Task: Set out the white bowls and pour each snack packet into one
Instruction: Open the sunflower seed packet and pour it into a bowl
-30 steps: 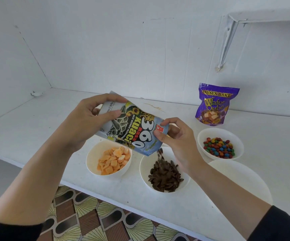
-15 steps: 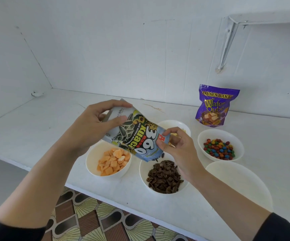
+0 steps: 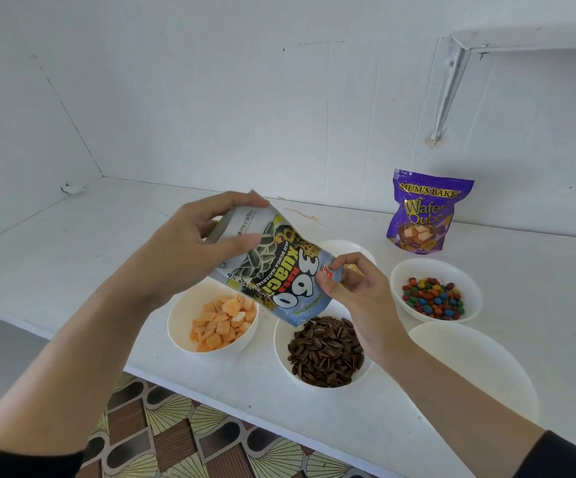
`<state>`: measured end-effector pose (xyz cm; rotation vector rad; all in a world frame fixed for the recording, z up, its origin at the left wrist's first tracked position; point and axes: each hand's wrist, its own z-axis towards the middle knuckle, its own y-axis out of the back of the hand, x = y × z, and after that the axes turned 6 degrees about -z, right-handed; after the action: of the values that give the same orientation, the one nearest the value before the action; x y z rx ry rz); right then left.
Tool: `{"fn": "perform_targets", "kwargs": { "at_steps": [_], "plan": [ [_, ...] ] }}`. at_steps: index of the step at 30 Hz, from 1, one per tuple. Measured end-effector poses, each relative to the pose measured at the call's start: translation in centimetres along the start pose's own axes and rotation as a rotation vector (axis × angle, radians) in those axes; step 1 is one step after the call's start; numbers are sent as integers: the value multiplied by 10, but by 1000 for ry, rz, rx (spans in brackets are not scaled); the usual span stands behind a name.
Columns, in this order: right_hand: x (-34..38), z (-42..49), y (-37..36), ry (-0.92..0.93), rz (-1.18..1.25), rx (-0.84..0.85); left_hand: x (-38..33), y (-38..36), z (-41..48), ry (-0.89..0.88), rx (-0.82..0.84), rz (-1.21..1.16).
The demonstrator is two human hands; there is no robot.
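Fingers [image 3: 231,201] of left hand [image 3: 183,250] clasp the sunflower seed packet [image 3: 279,270] at its base; right hand [image 3: 359,294] pinches the mouth corner. Packet hangs tilted, mouth-down, just above seed bowl [image 3: 281,357]. Prob. near empty: shake gently, keep mouth w/in rim so none spill.

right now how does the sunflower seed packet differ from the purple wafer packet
The sunflower seed packet is held by the left hand and right hand; the purple wafer packet stands untouched on the white counter. The seed packet is tilted upside-down over the bowl of seeds; the wafer packet is upright. The seed packet is pale blue-grey, the wafer packet purple. Both are printed snack pouches.
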<state>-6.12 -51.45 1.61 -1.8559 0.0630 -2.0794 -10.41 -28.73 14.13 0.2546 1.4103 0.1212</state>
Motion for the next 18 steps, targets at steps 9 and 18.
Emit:
{"fn": "perform_targets", "kwargs": {
  "at_steps": [9,18],
  "plan": [
    [-6,4,4,5,-51,-4,3,-9,4,-77,-35,31],
    [-13,8,10,-21,-136,-38,27,-27,3,-126,-92,131]
  ]
}}
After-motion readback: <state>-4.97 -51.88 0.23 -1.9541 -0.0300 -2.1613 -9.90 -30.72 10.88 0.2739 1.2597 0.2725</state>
